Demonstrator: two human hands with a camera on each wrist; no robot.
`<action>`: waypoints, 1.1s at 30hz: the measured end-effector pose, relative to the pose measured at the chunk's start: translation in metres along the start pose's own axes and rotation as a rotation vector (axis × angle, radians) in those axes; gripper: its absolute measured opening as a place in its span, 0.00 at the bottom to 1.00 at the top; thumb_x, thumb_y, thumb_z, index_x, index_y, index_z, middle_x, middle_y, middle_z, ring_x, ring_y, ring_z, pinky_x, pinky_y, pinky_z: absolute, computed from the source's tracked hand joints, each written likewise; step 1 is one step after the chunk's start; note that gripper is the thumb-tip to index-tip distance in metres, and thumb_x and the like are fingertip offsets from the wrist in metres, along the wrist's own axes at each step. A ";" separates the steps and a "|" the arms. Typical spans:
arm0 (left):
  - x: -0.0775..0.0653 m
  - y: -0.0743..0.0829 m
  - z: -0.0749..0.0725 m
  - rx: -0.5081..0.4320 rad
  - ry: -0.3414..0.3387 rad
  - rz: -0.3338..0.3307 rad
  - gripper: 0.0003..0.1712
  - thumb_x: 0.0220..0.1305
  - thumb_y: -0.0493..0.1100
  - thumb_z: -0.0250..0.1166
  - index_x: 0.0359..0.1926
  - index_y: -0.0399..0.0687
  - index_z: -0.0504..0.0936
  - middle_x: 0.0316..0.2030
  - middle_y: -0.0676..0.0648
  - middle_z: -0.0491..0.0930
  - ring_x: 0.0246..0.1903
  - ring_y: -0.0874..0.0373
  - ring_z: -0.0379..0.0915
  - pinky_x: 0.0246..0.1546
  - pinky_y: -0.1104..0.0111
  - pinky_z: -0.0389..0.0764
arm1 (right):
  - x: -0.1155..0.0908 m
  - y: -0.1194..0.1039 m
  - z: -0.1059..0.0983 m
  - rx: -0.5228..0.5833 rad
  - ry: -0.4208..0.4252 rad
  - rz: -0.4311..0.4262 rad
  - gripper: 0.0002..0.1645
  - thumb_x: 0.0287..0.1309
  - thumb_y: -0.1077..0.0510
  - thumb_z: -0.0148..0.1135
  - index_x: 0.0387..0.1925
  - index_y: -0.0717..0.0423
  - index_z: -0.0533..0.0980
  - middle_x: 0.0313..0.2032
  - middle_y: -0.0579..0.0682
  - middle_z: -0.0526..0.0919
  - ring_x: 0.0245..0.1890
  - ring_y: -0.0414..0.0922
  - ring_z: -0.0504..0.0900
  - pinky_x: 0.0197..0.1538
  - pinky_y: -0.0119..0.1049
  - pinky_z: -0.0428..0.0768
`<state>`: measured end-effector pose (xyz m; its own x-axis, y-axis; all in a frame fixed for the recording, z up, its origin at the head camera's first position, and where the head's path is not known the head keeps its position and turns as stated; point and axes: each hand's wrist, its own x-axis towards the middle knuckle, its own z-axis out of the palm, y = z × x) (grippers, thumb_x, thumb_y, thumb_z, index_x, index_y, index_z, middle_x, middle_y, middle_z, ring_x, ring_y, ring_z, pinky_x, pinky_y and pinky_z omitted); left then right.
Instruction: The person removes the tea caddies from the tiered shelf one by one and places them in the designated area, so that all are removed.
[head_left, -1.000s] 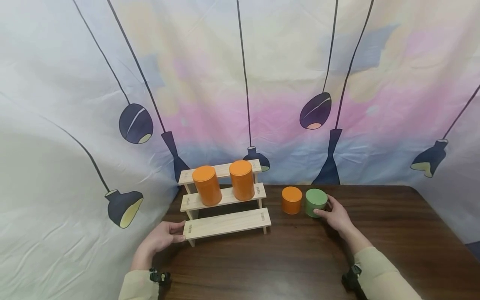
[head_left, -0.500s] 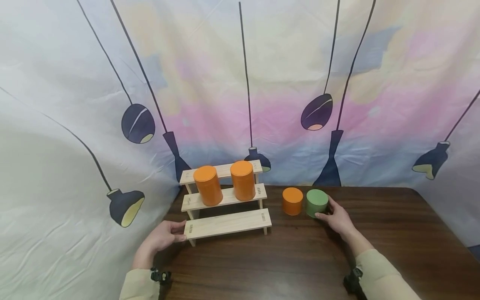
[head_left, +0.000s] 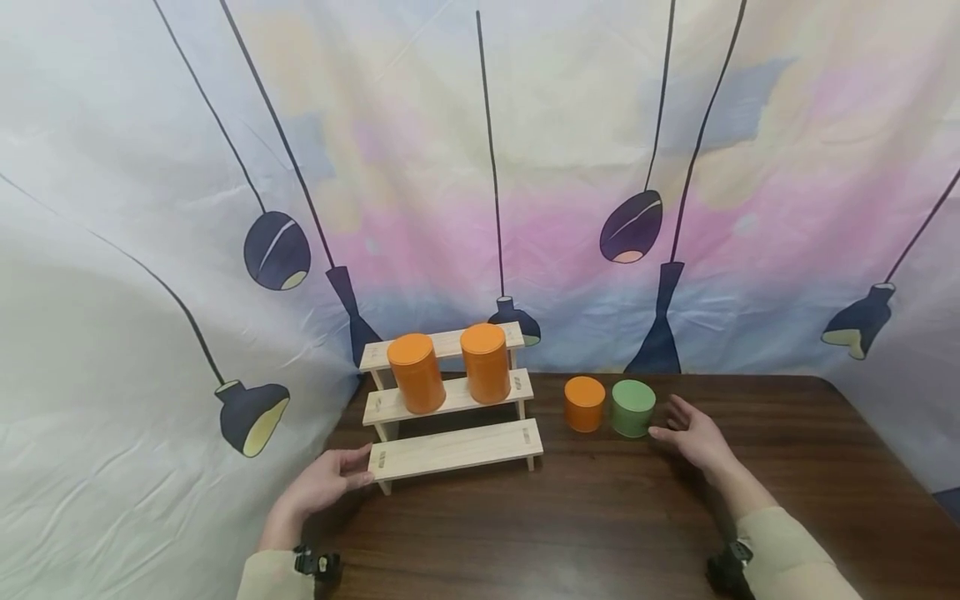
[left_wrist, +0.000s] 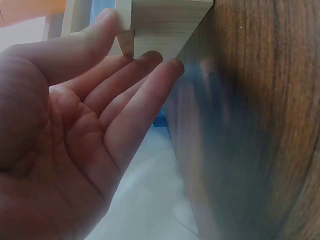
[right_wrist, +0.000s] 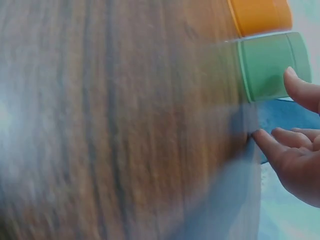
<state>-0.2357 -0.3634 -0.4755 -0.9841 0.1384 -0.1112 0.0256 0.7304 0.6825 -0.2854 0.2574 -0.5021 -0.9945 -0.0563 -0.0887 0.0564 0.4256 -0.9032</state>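
At the left, my left hand holds the near-left end of a three-step wooden display rack by the bottom step, thumb and index finger at its two corners. In the left wrist view the other fingers extend loosely by the rack's leg. Two tall orange tins stand upright on the middle step. A short green tin sits on the table with a short orange tin just left of it. My right hand is right of the green tin, fingers relaxed and apart from it, holding nothing.
The dark wood table ends at a patterned curtain behind and a white curtain on the left. The rack's bottom step carries nothing. Black wrist cameras sit on both forearms.
My right hand has let go of the green tin and drawn back to the right. The tin stays in place beside the short orange one. The left hand keeps its hold.
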 end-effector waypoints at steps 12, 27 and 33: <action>0.002 0.005 0.004 0.004 0.079 -0.045 0.37 0.66 0.46 0.78 0.69 0.30 0.78 0.66 0.32 0.80 0.62 0.38 0.81 0.63 0.41 0.78 | -0.013 -0.018 -0.010 0.055 0.166 -0.048 0.59 0.73 0.55 0.70 0.86 0.60 0.41 0.81 0.72 0.54 0.78 0.69 0.60 0.73 0.61 0.70; 0.003 0.008 0.005 -0.032 0.101 -0.035 0.37 0.68 0.44 0.76 0.71 0.28 0.75 0.67 0.30 0.78 0.62 0.38 0.81 0.63 0.44 0.80 | -0.025 -0.057 0.012 0.164 0.326 -0.232 0.50 0.72 0.63 0.68 0.85 0.57 0.52 0.79 0.64 0.64 0.76 0.62 0.67 0.57 0.15 0.74; 0.006 0.009 -0.004 -0.066 0.169 -0.024 0.41 0.78 0.54 0.66 0.78 0.30 0.66 0.72 0.33 0.73 0.72 0.34 0.69 0.70 0.42 0.72 | -0.020 -0.075 0.033 0.164 0.328 -0.354 0.44 0.71 0.66 0.68 0.83 0.58 0.61 0.76 0.62 0.69 0.73 0.60 0.71 0.64 0.28 0.78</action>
<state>-0.2419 -0.3586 -0.4667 -1.0000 0.0028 -0.0090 -0.0046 0.6863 0.7273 -0.2665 0.1966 -0.4462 -0.9290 0.1265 0.3478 -0.3023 0.2825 -0.9104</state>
